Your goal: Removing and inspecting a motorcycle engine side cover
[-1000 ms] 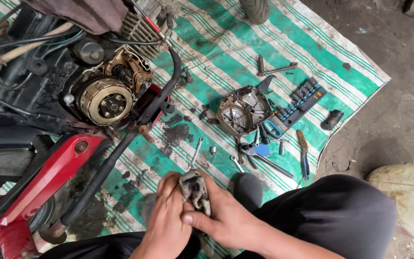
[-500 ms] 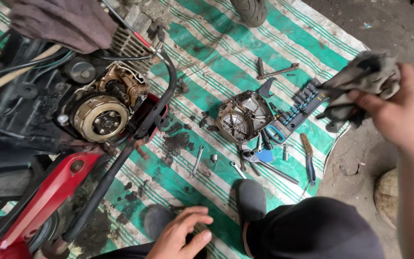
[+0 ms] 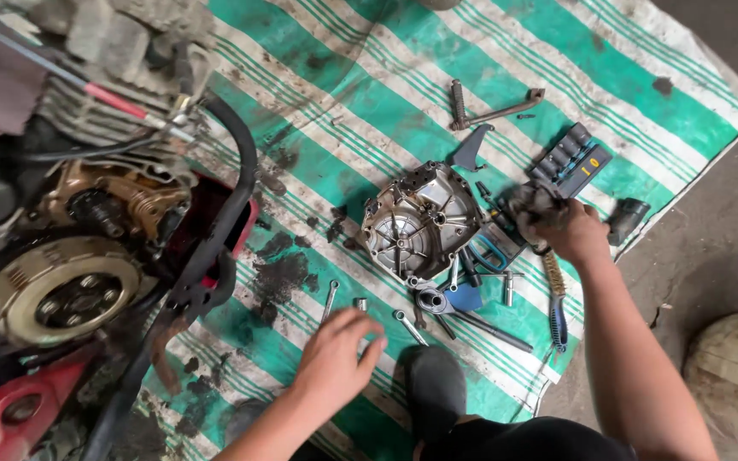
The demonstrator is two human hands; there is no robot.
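- Fingers (image 3: 367,335) of the left hand (image 3: 335,358) are spread a little and bent down over the mat (image 3: 335,51). They hold nothing. The tips are just beside a small socket (image 3: 360,304) and a small wrench (image 3: 329,299) near the mat's near edge.
- Fingers of the right hand (image 3: 572,232) are curled tight around a dirty grey rag (image 3: 533,203). The rag is bunched up in the fist, near the mat's right edge.
- That rag looks soft, light and oily, I think. It will squash and fold any way you grab it, so a full fist is a good hold. It may feel slippery from the grease.
- Just left of the rag lies a round metal engine cover (image 3: 420,224), inside face up, near the middle of the mat. It looks heavy, hard and greasy. I would take it by the rim with both hands.
- Beyond the right hand sits a dark socket holder (image 3: 570,160), toward the mat's far right corner. Blue-handled pliers (image 3: 557,318) lie below the right wrist.
- Both arms come up from the bottom of the view. The left arm is short and bent, palm down. The right arm reaches long and straight, out to the right side of the mat.
- On the left edge of the mat stands a red motorbike (image 3: 19,410) with its engine open. A round clutch (image 3: 63,290) shows there, well apart from both hands.
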